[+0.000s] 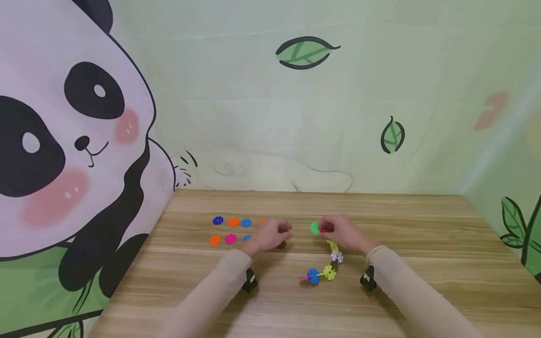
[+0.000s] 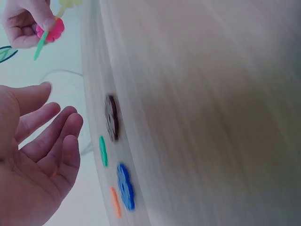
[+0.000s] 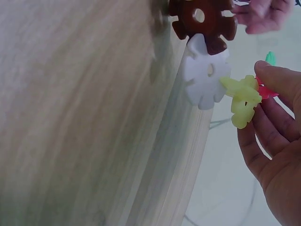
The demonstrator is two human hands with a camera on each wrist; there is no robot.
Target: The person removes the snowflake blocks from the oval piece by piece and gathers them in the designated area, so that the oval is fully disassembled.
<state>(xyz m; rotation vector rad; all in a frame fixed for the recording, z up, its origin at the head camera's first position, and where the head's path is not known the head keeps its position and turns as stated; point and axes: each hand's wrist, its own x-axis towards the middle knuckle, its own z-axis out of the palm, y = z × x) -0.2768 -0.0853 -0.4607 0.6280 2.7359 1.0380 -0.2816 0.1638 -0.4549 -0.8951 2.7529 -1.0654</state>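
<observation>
My right hand [image 1: 344, 232] pinches a pinkish-red notched flower disc [image 2: 57, 29] between thumb and fingers. A green disc [image 1: 314, 228] is slotted onto its left side. From that grip a curved chain of linked discs runs down toward me: a yellow disc [image 3: 244, 101], a white disc [image 3: 207, 77], a brown disc [image 3: 202, 19], then another yellow disc [image 1: 329, 272], a blue disc [image 1: 313, 276] and a pink disc [image 1: 303, 277] at the end. My left hand [image 1: 269, 234] hovers left of the green disc, fingers loosely bent with nothing between them.
Loose discs lie in two rows on the wooden table [image 1: 190, 281] to the left, among them a dark blue disc [image 1: 217, 220], an orange disc [image 1: 215, 240] and a pink disc [image 1: 230, 239]. My left hand partly covers others. A panda-printed wall [image 1: 236, 94] stands behind.
</observation>
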